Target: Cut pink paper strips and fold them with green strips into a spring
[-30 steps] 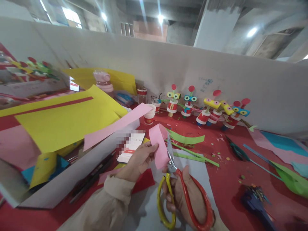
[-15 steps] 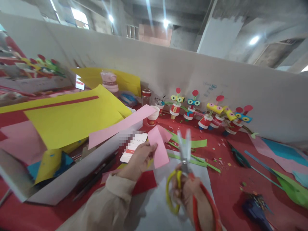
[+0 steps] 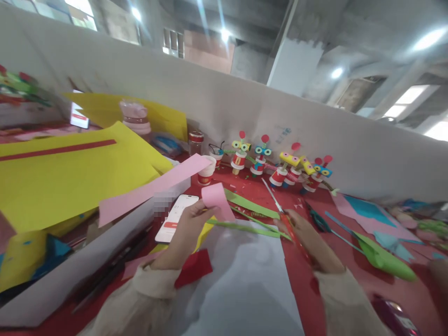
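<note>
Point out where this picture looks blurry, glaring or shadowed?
Head view: a ceiling light flares into pale streaks; head view: soft shadows darken the white paper; head view: blocky pixels hide a patch beside the smartphone; head view: the scissors in the right hand look slightly soft.

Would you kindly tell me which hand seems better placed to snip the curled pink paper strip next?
The right hand, I would judge: it holds the red-handled metal scissors, though they are currently apart from the curled pink paper strip, which the left hand is holding.
</note>
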`<control>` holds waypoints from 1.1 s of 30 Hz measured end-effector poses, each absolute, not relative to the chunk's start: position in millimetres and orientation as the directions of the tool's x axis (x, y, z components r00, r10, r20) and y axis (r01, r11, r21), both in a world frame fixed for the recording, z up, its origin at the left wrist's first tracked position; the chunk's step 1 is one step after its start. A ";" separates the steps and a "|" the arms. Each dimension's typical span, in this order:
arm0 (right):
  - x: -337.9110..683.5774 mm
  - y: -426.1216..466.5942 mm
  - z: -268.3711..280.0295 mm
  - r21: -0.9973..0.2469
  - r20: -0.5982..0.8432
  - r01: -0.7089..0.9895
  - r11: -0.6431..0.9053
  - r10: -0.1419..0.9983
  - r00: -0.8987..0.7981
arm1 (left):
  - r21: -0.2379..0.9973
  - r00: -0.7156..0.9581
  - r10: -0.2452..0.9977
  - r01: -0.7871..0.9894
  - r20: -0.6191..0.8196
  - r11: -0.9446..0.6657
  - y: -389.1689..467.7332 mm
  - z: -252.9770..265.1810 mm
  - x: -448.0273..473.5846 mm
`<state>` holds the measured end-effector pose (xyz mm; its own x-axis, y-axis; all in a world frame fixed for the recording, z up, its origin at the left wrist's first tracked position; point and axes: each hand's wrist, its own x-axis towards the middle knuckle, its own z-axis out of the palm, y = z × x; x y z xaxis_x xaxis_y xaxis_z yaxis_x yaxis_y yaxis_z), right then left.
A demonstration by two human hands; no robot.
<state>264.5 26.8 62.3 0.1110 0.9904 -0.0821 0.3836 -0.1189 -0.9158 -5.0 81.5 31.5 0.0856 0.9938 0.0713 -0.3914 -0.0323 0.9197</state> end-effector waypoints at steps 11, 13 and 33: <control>333.2 116.7 55.5 0.005 -0.216 0.959 -0.284 0.936 0.278 | 0.929 -0.137 0.919 0.057 0.370 -0.365 75.7 25.2 -6.0; 339.4 119.4 50.5 0.025 -0.218 0.959 -0.283 0.934 0.282 | 0.917 -0.114 0.914 0.145 0.390 -0.373 74.4 25.8 -6.4; 170.3 51.8 91.1 -0.678 0.206 0.666 0.313 0.950 -0.236 | 0.955 0.272 0.923 -0.194 0.272 -0.224 68.5 25.3 10.1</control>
